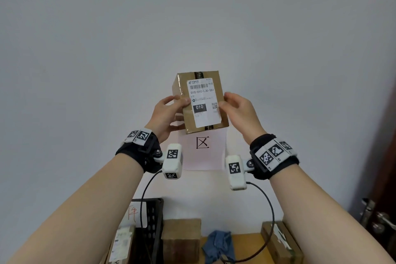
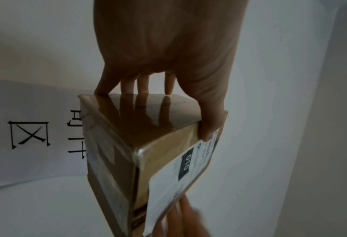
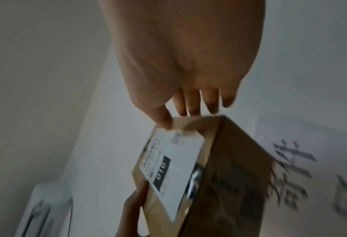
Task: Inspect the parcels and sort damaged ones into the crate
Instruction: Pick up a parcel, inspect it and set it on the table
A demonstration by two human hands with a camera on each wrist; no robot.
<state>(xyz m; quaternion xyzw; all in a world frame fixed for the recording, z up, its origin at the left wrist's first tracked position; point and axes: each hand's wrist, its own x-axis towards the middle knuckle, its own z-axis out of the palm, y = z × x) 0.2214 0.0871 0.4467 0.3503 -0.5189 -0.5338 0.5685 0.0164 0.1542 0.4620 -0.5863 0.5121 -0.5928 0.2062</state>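
Holding a cardboard parcel (image 1: 200,103) up in front of the white wall (image 1: 192,17), the person grips it from both sides. The left hand (image 1: 166,117) has its thumb on the labelled face and its fingers curled round the left side; the right hand (image 1: 239,109) pinches the right edge, thumb on the shipping label (image 1: 203,103), which reads "010". The parcel is in the air, well above the table (image 1: 246,242). Below, at the left, stands a black crate (image 1: 153,221) with a paper sign; a labelled parcel (image 1: 121,244) leans just beside it, but I cannot tell if it is inside. On the table are a brown box (image 1: 182,240), a blue cloth (image 1: 218,244) and another parcel (image 1: 280,240).
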